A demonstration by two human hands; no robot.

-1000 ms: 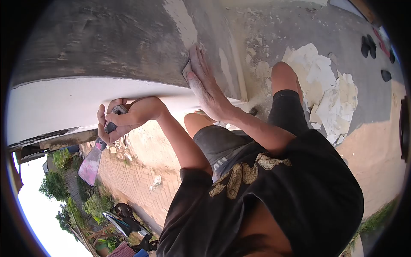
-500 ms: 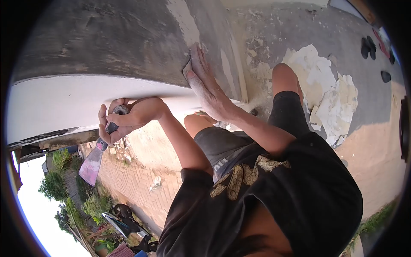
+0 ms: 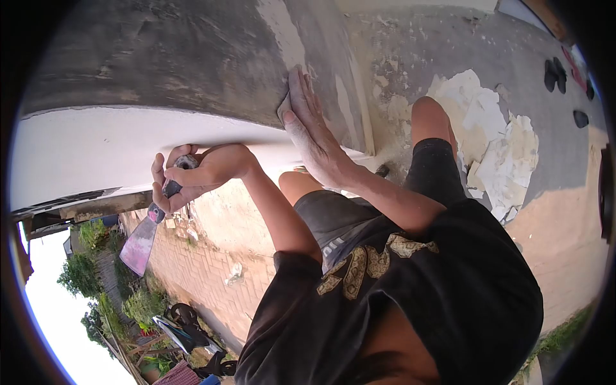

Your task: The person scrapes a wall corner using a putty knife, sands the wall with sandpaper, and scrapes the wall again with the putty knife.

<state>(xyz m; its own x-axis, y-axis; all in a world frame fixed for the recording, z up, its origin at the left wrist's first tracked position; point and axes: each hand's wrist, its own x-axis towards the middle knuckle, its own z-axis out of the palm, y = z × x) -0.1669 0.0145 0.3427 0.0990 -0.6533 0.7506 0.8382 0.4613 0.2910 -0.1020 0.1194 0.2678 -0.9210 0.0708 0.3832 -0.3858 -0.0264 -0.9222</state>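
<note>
Thin grey sheet (image 3: pixel 283 108) was pressed on dark-grey wall (image 3: pixel 167 58) by flattened right hand (image 3: pixel 316 141). Pink-bladed scraper (image 3: pixel 139 247) was held by half-curled left hand (image 3: pixel 204 171).

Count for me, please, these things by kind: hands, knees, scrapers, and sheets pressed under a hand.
Hands: 2 (left hand, right hand)
Knees: 2 (left knee, right knee)
Scraper: 1
Pressed sheet: 1, only its edge showing
Total: 6

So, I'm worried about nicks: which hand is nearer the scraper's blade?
Left. The left hand holds the scraper's handle, just behind the blade; the right hand lies against the dark wall, farther off.
</note>
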